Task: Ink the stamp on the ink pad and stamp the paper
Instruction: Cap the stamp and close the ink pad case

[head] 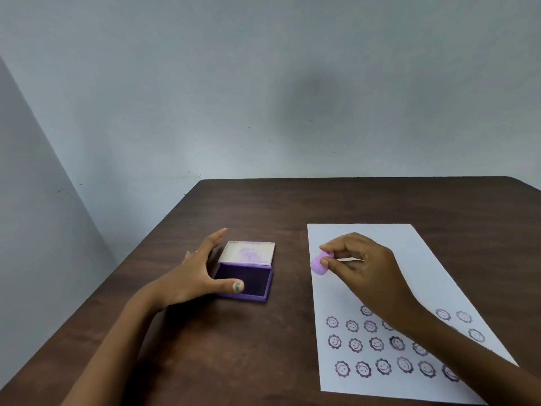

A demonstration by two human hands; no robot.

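Observation:
A small lilac stamp (pixel 318 265) is pinched between the thumb and fingers of my right hand (pixel 361 266), held just above the left edge of the white paper (pixel 409 247). The paper's near half carries several rows of purple smiling-flower prints (pixel 376 344). To the left sits the purple ink pad (pixel 246 281), its lid (pixel 248 253) swung back and stained with ink. My left hand (pixel 193 276) rests against the pad's left side, fingers spread, the thumb lying over its front left corner.
Everything lies on a dark brown wooden table (pixel 263 206) set against a pale blue-grey wall. The table's left edge runs diagonally close to my left forearm. My right forearm crosses the lower right part of the paper.

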